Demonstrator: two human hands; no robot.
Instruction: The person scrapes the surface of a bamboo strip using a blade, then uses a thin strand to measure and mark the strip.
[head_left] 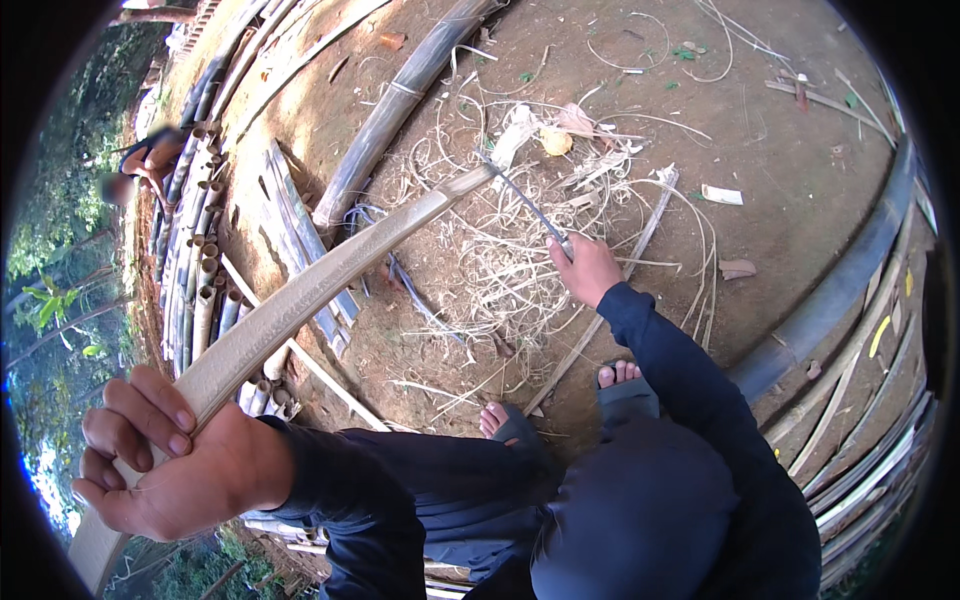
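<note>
My left hand (195, 462) is wrapped round a long split bamboo strip (325, 277) at the lower left. The strip slants away from me toward the middle, its pale inner face showing. Out in front, my right hand (588, 272) is closed on the handle of a knife (530, 203) with a long, narrow dark blade. The blade's tip end meets the far end of the strip; whether it cuts in or only touches I cannot tell. Beneath the knife, a heap of curled bamboo shavings (520, 285) covers the ground.
A thick bamboo pole (400, 100) lies beyond the strip, near some split pieces (300, 240). Stacked bamboo (200, 260) lines the left, where another person (150, 165) is. A large dark pole (820, 310) curves along the right. My sandalled feet (510, 425) stand beside the shavings.
</note>
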